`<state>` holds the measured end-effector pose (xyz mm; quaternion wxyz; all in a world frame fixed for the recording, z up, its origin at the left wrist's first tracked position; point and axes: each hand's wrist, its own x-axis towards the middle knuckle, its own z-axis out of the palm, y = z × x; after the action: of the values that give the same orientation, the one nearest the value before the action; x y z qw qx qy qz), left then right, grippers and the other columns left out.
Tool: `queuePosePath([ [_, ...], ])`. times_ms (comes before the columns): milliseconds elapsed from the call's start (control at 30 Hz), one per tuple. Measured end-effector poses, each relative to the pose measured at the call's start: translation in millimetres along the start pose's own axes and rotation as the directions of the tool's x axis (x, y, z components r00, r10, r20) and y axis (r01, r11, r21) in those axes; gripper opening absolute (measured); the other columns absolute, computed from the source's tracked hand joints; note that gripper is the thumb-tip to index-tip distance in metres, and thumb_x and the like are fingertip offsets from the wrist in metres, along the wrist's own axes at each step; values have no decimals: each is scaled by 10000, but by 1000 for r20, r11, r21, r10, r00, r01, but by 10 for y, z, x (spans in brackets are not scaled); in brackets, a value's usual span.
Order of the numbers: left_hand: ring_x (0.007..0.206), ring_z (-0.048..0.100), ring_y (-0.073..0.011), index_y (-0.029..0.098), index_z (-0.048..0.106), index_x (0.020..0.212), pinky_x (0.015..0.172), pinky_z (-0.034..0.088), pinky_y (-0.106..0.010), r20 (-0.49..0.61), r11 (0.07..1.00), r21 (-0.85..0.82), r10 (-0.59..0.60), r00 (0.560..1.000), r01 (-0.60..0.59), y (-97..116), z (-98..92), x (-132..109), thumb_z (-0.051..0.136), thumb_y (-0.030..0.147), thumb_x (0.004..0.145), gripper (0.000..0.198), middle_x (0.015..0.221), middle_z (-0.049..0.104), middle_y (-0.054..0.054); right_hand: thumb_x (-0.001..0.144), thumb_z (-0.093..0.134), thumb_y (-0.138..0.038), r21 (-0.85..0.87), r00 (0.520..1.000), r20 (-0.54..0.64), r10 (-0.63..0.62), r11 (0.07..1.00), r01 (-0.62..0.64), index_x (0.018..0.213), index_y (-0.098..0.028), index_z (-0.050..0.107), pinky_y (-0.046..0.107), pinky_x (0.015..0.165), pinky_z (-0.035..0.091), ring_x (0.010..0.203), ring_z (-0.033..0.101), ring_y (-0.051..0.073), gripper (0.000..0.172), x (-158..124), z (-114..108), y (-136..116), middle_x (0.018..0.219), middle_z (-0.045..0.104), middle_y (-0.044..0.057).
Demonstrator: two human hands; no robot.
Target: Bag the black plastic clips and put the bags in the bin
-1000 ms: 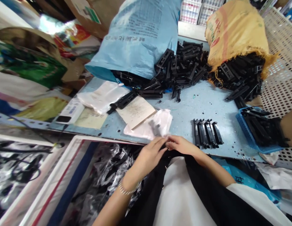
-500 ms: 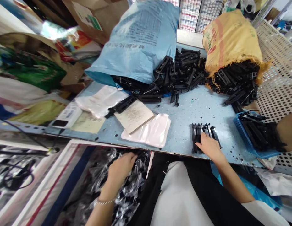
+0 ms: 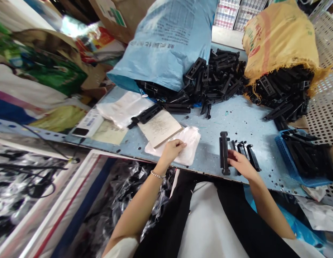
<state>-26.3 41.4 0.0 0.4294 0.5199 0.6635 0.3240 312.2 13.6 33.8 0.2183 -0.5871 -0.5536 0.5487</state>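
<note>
At the pile of clear plastic bags (image 3: 191, 147) near the table's front edge, my left hand (image 3: 172, 152) is closed, thumb and fingers pinched at the top bag. How much of it lies between the fingertips is hard to see. My right hand (image 3: 240, 163) grips a long black plastic part (image 3: 223, 152), held nearly upright in view by its right side. Several similar black parts (image 3: 251, 156) lie side by side just behind that hand. A square cream board (image 3: 159, 128) rests partly on the bag pile.
Loose black parts spill from a blue sack (image 3: 166, 43) and a yellow sack (image 3: 281, 43) at the back. A blue basket (image 3: 295, 175) of parts stands on the right. Below the table edge, left, a white-rimmed container (image 3: 61, 200) holds bagged parts.
My left hand has risen from over the container to the bag pile. The right hand has picked up one black part from the row and shifted it left.
</note>
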Motion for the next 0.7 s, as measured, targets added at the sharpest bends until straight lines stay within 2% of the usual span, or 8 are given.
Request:
queuePosePath([
  [67, 528, 524, -136, 185, 618, 649, 560, 414, -258, 5, 997, -61, -36, 999, 36, -23, -28, 15, 621, 384, 796, 247, 531, 573, 22, 782, 733, -354, 329, 999, 35, -33, 944, 19, 1134, -228, 682, 331, 815, 570, 921, 695, 202, 378, 142, 187, -127, 1035, 732, 38],
  [167, 582, 584, -146, 180, 634, 704, 584, 455, -255, -57, 997, -73, -40, 998, 36, -30, 31, -6, 644, 333, 767, 166, 616, 653, 0, 737, 798, -397, 691, 991, 89, -95, 723, 7, 971, -233, 695, 345, 795, 581, 832, 673, 184, 304, 425, 582, -369, 925, 720, 9],
  [233, 652, 638, -161, 181, 645, 767, 631, 507, -264, -102, 999, -52, 1, 995, -6, -24, 77, -49, 622, 243, 762, 66, 714, 708, -18, 701, 829, -414, 839, 983, 127, -134, 542, -35, 851, -238, 671, 390, 827, 593, 801, 660, 183, 280, 645, 875, -494, 837, 701, -14],
  [300, 775, 685, -183, 179, 667, 827, 750, 559, -301, -93, 990, 74, 130, 987, -124, -10, 79, -113, 547, 133, 775, 140, 837, 746, -46, 640, 868, -390, 898, 979, 152, -133, 433, -81, 778, -236, 635, 408, 832, 603, 770, 646, 177, 311, 858, 1147, -561, 775, 681, -32],
  [400, 981, 689, -269, 145, 715, 865, 948, 549, -435, -4, 841, 456, 328, 945, -290, 18, -24, -221, 453, 31, 811, 291, 983, 748, -142, 600, 889, -360, 882, 994, 98, -51, 467, -63, 788, -227, 633, 314, 739, 607, 707, 618, 141, 344, 1065, 1414, -557, 751, 670, -47],
  [500, 1092, 663, -340, 85, 731, 1024, 996, 531, -519, -16, 677, 688, 374, 927, -261, 38, -158, -270, 407, 6, 848, 377, 1141, 711, -227, 645, 865, -358, 832, 999, -9, -46, 553, 33, 855, -227, 654, 206, 650, 556, 673, 589, 100, 325, 1038, 1411, -467, 773, 654, -58],
  [567, 1183, 642, -325, 77, 685, 1209, 1049, 524, -494, -38, 693, 667, 397, 917, -273, 42, -201, -253, 408, 13, 859, 451, 1292, 664, -220, 678, 839, -379, 809, 998, 39, -57, 588, 2, 884, -229, 654, 209, 621, 541, 674, 592, 107, 315, 898, 1279, -364, 796, 654, -46],
  [700, 1326, 578, -273, 106, 588, 1390, 1144, 479, -415, -76, 804, 484, 433, 898, -346, 50, -165, -191, 430, 55, 868, 548, 1441, 589, -163, 758, 747, -424, 689, 926, 370, 76, 646, -329, 899, -204, 632, 253, 554, 518, 669, 596, 153, 286, 514, 974, -113, 790, 661, 11],
])
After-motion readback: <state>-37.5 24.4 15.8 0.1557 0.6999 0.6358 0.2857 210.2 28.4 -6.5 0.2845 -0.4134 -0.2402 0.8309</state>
